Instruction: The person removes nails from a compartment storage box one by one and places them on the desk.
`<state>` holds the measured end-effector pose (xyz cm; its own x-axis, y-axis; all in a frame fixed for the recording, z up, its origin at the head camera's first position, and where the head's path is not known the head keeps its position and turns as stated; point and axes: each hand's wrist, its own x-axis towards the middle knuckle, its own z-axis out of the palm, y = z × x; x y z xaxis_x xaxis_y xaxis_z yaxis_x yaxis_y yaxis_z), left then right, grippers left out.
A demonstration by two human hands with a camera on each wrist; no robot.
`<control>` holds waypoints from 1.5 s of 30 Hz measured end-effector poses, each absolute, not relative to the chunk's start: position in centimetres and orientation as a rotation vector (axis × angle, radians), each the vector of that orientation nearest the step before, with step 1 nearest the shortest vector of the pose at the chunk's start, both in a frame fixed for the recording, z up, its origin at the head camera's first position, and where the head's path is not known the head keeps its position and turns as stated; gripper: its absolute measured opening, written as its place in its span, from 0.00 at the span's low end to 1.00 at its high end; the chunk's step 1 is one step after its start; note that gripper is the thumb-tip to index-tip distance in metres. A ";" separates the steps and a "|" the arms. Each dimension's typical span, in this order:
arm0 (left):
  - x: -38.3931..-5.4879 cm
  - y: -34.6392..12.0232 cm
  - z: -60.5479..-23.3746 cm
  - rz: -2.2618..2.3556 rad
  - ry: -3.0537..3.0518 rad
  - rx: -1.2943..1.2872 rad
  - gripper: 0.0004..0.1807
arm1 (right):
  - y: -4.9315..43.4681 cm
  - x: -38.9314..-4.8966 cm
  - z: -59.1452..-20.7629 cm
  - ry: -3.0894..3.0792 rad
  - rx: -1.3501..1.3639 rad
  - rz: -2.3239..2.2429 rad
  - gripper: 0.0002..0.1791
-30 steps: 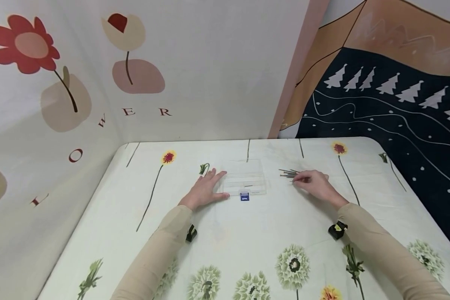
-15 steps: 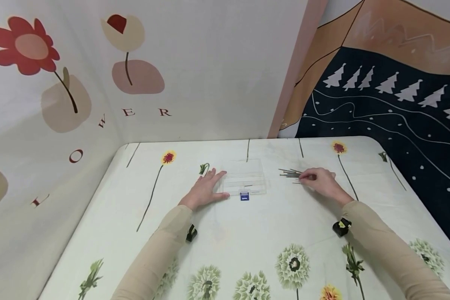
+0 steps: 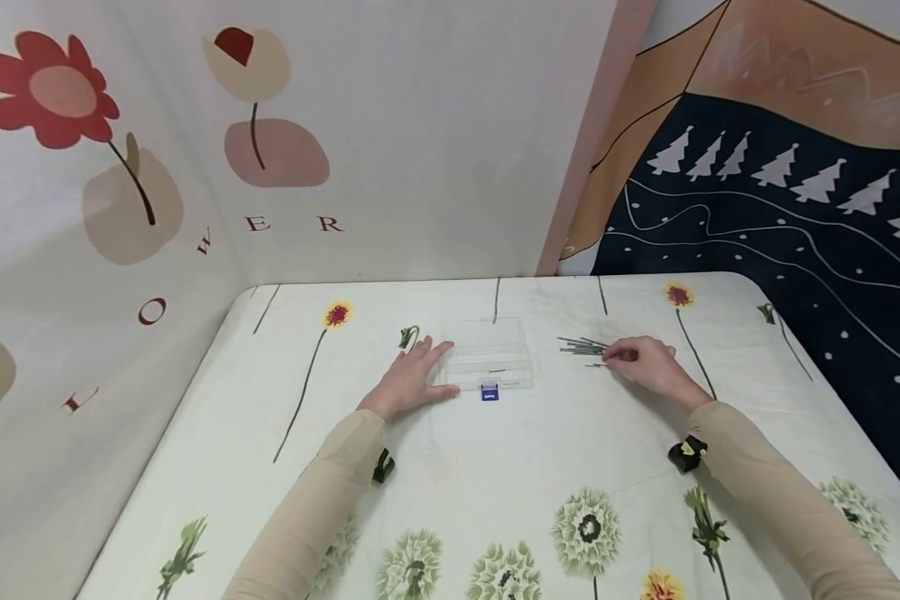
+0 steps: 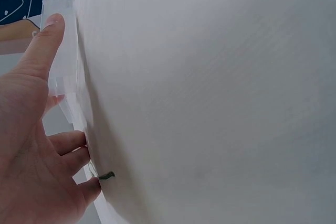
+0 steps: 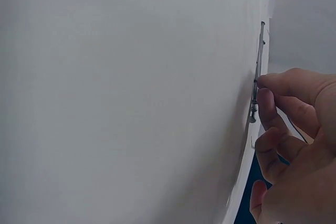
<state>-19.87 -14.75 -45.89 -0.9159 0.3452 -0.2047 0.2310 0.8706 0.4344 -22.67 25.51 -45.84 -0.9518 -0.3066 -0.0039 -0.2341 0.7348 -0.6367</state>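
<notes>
A clear plastic compartment box [image 3: 487, 357] with a blue latch [image 3: 490, 392] lies on the table, one thin nail [image 3: 497, 371] inside its front part. My left hand [image 3: 412, 377] rests at its left side, fingers spread; the left wrist view has the thumb straight along the box wall [image 4: 63, 56]. To the box's right is a small bundle of grey nails [image 3: 581, 347], with a single nail [image 3: 594, 365] lying just in front. My right hand [image 3: 640, 364] pinches at the bundle's right end with thumb and forefinger. In the right wrist view, the fingertips meet the nails [image 5: 260, 51] near their middle.
A white cloth [image 3: 487, 467] printed with flowers covers the table. Behind it stands a pale fabric wall [image 3: 435, 150], and a dark tree-patterned hanging [image 3: 757, 208] falls along the right side. Each wrist wears a small black camera.
My right hand has shifted slightly right and away from me, from the single nail in front to the bundle's right end. My left hand and the box have stayed put.
</notes>
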 end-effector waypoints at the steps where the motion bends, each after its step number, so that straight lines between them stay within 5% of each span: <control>1: -19.9 -14.8 -45.9 0.590 2.765 0.435 0.48 | 25.5 -22.6 -45.8 2.822 -0.441 -1.023 0.07; 45: -19.8 -14.8 -45.9 0.580 2.765 0.424 0.47 | 16.1 -20.7 -45.7 2.654 -0.800 -1.267 0.10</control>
